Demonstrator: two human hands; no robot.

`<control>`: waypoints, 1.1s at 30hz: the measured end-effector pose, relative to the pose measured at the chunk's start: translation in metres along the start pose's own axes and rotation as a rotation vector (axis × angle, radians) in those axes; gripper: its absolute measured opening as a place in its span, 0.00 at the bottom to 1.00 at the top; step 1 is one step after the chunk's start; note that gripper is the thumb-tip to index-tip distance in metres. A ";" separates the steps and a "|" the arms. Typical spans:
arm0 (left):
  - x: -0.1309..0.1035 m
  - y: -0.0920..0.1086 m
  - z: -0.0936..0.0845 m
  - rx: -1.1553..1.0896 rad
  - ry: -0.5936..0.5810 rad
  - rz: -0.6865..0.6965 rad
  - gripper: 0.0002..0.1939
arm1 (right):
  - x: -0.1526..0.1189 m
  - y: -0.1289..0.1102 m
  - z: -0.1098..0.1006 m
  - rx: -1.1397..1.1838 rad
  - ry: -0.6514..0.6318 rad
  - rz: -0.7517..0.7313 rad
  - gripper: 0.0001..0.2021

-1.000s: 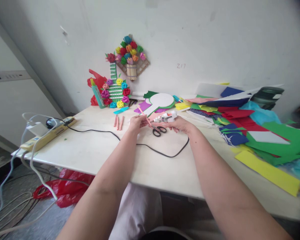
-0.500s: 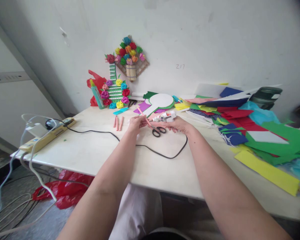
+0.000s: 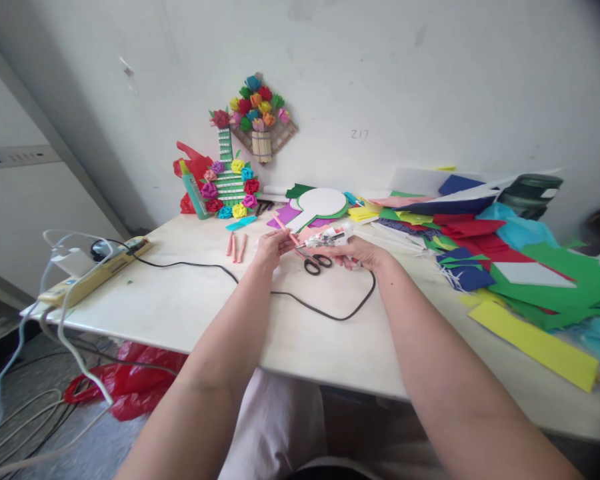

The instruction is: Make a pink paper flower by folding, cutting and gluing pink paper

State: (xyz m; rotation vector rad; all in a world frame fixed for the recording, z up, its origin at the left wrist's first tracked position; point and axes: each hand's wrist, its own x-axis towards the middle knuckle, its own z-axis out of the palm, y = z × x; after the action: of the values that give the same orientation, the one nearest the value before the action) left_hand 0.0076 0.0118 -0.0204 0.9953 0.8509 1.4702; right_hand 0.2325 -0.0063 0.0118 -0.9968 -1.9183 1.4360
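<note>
Closed fingers of my left hand pinch a thin pink paper roll, which slants up and to the left. My right hand is wrapped around a hot glue gun with a white, patterned body. Its nozzle points left, close to the lower end of the roll; I cannot tell whether they touch. Black-handled scissors lie on the table just below the gun, their blades partly hidden. Several more pink paper rolls rest to the left of my left hand.
A black cord loops across the table toward a power strip. Behind my hands lies a white round-headed paper cutout. Coloured paper sheets pile up on the right. A glue bottle stands by paper flowers.
The glue gun's nozzle has dipped slightly and shifted left toward the pink paper roll's lower end. The roll has tilted a little. Both hands stay in nearly the same place.
</note>
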 end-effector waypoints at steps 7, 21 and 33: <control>-0.001 0.002 0.003 -0.014 -0.060 -0.008 0.12 | 0.003 0.004 0.000 0.061 0.100 -0.001 0.17; 0.001 0.002 -0.001 -0.024 -0.026 0.034 0.11 | -0.003 -0.005 -0.001 -0.034 0.018 0.095 0.22; -0.001 0.002 0.001 0.029 -0.023 0.013 0.13 | 0.005 0.009 -0.004 0.045 0.070 0.018 0.17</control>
State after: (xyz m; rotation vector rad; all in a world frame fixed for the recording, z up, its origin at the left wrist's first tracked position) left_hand 0.0077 0.0107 -0.0183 1.0397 0.8529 1.4587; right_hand 0.2341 0.0015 0.0044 -1.0325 -1.8241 1.4287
